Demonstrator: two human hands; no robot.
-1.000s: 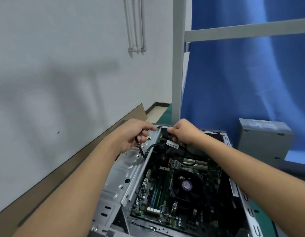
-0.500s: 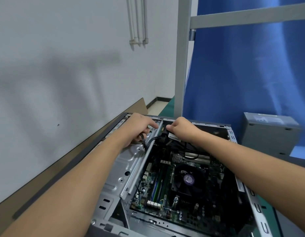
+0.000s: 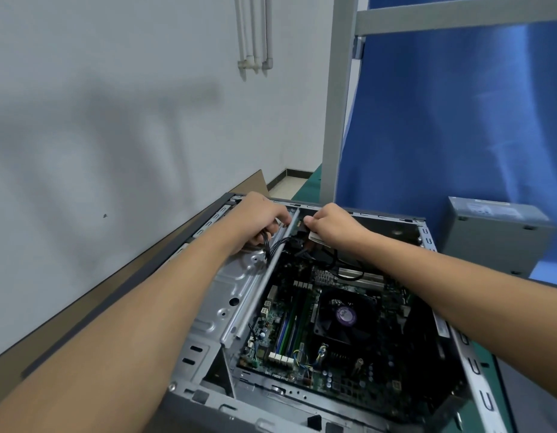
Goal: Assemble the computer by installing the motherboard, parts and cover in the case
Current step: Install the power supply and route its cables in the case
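The case (image 3: pixel 227 295) is bare, dull-grey stamped metal; the cables (image 3: pixel 277 245) look like smooth black plastic, the curtain (image 3: pixel 458 135) is soft blue cloth, and the wall (image 3: pixel 114 104) is matt white

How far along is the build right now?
Done: motherboard with its cooler fan sits in the case. In hand: left hand grips black cables, right hand pinches a tagged cable at the far end. Left: the case is open, no cover fitted.
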